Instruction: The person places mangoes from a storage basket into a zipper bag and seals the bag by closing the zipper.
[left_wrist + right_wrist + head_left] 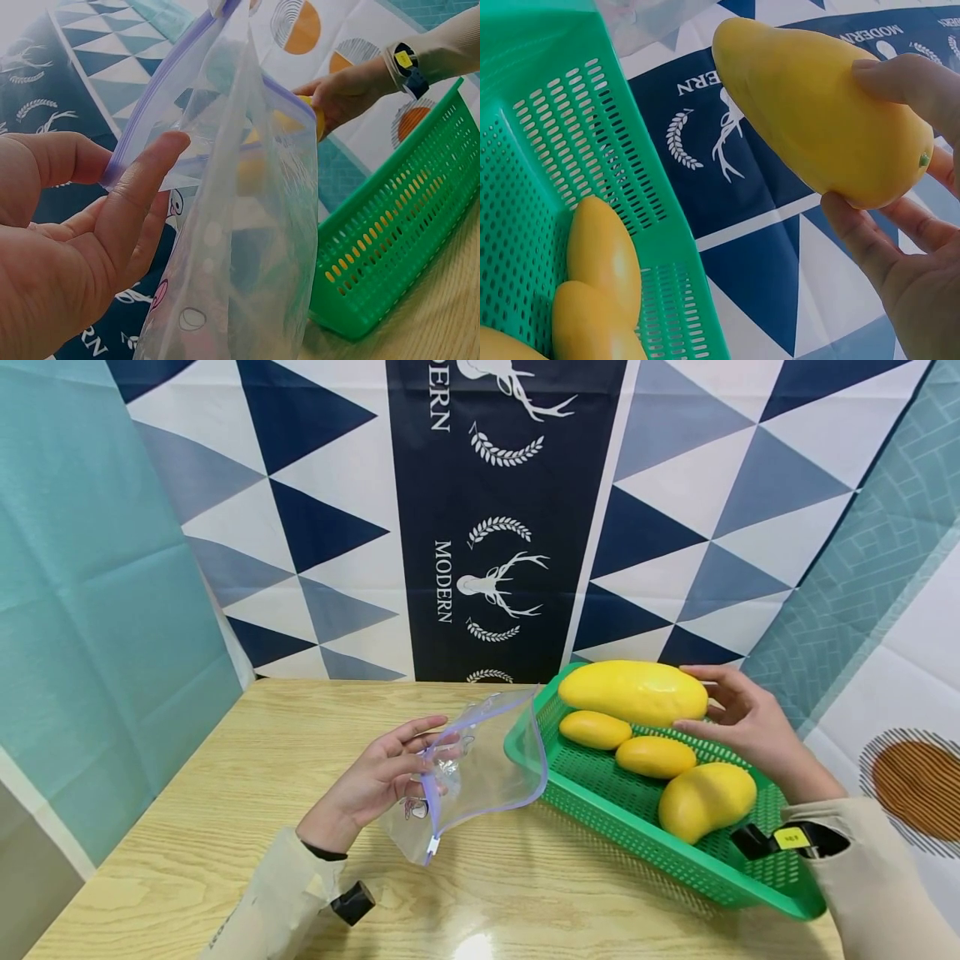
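Gripping the raised mango (633, 693) by the far end of the basket (645, 839), right, the right hand (757, 727) seems to be fetching; the left hand (378, 777) holds the bag (491, 768). Next likely needs its mouth wide.

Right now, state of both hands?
Left hand: holding the clear slider-zip bag by its purple-edged mouth.
Right hand: holding the large yellow mango.
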The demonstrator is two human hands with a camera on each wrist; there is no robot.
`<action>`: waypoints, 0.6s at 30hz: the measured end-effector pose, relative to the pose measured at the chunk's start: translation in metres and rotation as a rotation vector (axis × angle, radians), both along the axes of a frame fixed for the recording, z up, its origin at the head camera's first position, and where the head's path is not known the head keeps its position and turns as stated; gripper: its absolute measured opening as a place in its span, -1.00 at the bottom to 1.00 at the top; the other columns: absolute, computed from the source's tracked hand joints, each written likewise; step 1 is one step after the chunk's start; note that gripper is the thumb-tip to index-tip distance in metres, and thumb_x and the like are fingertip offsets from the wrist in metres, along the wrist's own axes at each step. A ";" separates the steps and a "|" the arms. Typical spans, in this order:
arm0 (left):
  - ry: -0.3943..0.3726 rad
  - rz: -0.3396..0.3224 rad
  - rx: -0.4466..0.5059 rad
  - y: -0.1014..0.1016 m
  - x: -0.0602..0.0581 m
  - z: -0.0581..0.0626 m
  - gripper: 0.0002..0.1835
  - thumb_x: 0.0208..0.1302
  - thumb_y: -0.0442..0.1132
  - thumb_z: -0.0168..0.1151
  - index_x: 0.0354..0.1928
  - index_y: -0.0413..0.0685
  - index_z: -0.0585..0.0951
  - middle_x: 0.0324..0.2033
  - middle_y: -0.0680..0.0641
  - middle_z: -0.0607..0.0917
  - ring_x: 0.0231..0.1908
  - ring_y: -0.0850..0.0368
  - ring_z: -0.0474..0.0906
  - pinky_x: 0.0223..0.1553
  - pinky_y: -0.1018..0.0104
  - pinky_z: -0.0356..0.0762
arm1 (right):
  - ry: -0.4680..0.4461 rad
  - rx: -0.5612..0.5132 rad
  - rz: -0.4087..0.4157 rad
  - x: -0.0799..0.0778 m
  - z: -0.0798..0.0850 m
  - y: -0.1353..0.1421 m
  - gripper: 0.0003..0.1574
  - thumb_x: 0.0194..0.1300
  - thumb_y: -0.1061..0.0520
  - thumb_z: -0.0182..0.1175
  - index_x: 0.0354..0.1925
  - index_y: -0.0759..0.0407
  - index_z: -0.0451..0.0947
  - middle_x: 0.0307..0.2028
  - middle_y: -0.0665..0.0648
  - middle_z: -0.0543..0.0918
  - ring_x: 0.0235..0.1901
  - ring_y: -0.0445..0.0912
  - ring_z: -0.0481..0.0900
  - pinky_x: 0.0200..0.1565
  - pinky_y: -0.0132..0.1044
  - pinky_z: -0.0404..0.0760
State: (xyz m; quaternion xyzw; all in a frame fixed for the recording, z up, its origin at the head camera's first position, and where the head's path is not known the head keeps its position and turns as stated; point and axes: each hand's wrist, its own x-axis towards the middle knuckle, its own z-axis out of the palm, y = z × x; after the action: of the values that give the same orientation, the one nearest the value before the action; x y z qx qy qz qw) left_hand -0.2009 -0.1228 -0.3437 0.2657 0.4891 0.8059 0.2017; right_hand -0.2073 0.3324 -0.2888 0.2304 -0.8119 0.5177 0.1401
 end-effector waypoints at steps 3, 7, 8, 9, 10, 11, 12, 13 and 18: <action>0.004 0.004 -0.004 0.000 0.000 0.000 -0.40 0.32 -0.59 -0.08 0.41 -0.24 0.28 0.17 -0.06 0.55 0.10 0.08 0.61 -0.21 0.30 0.71 | 0.005 -0.037 0.040 0.001 0.001 -0.002 -0.20 0.11 0.60 0.27 0.30 0.28 0.38 0.17 0.02 0.48 0.04 -0.29 0.60 -0.03 -0.52 0.59; 0.007 0.002 -0.005 0.000 0.000 0.000 -0.40 0.33 -0.59 -0.08 0.42 -0.27 0.25 0.17 -0.06 0.55 0.11 0.09 0.60 -0.21 0.29 0.71 | 0.020 -0.081 0.100 0.003 0.002 -0.004 -0.20 0.09 0.63 0.24 0.29 0.28 0.39 0.18 0.05 0.48 0.06 -0.26 0.60 -0.01 -0.49 0.59; 0.007 0.001 -0.004 0.000 0.000 0.000 -0.40 0.33 -0.59 -0.08 0.43 -0.28 0.24 0.17 -0.06 0.55 0.11 0.09 0.61 -0.21 0.29 0.71 | 0.025 -0.090 0.113 0.003 0.002 -0.005 -0.20 0.09 0.64 0.24 0.29 0.29 0.39 0.18 0.05 0.48 0.06 -0.26 0.60 0.00 -0.49 0.59; 0.009 -0.001 -0.003 0.000 0.000 0.000 -0.40 0.33 -0.58 -0.07 0.42 -0.27 0.26 0.17 -0.06 0.55 0.11 0.08 0.61 -0.20 0.29 0.71 | 0.029 -0.094 0.123 0.003 0.002 -0.005 -0.19 0.09 0.65 0.23 0.29 0.30 0.39 0.18 0.06 0.48 0.06 -0.25 0.60 0.00 -0.48 0.59; 0.015 -0.004 -0.002 0.000 -0.001 -0.001 -0.41 0.33 -0.58 -0.07 0.42 -0.28 0.26 0.17 -0.06 0.55 0.11 0.08 0.61 -0.20 0.29 0.71 | 0.032 -0.100 0.132 0.004 0.002 -0.005 -0.19 0.08 0.66 0.22 0.29 0.32 0.38 0.18 0.05 0.48 0.06 -0.25 0.60 -0.01 -0.47 0.60; 0.019 -0.006 -0.001 0.000 -0.001 -0.001 -0.41 0.33 -0.59 -0.07 0.42 -0.27 0.26 0.16 -0.06 0.55 0.11 0.08 0.60 -0.20 0.29 0.71 | 0.035 -0.102 0.140 0.005 0.002 -0.006 -0.19 0.08 0.66 0.22 0.29 0.33 0.37 0.18 0.05 0.49 0.06 -0.24 0.60 -0.01 -0.47 0.60; 0.022 -0.008 0.001 0.000 -0.001 -0.002 -0.41 0.33 -0.59 -0.07 0.41 -0.27 0.27 0.16 -0.06 0.55 0.11 0.08 0.60 -0.19 0.29 0.70 | 0.037 -0.104 0.148 0.005 0.003 -0.006 -0.19 0.08 0.67 0.21 0.30 0.34 0.37 0.18 0.05 0.49 0.06 -0.23 0.60 -0.01 -0.46 0.61; 0.025 -0.010 0.004 0.000 -0.002 -0.002 -0.40 0.33 -0.60 -0.07 0.42 -0.28 0.26 0.17 -0.06 0.55 0.11 0.08 0.60 -0.19 0.29 0.70 | 0.039 -0.104 0.155 0.006 0.003 -0.007 -0.19 0.09 0.67 0.21 0.30 0.34 0.36 0.18 0.04 0.49 0.06 -0.23 0.59 -0.01 -0.46 0.60; 0.026 -0.011 0.005 0.000 -0.002 -0.003 -0.39 0.30 -0.61 -0.05 0.41 -0.28 0.27 0.18 -0.08 0.55 0.12 0.07 0.59 -0.19 0.29 0.70 | 0.033 -0.113 0.192 0.009 0.006 -0.012 -0.18 0.09 0.67 0.19 0.32 0.33 0.35 0.19 0.04 0.49 0.07 -0.21 0.59 0.00 -0.46 0.60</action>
State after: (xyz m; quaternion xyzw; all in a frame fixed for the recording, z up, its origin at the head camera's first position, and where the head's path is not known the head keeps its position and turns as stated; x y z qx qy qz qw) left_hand -0.2031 -0.1230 -0.3470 0.2795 0.4880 0.8025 0.1992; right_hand -0.1978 0.3199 -0.2832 0.3073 -0.7532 0.5699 0.1163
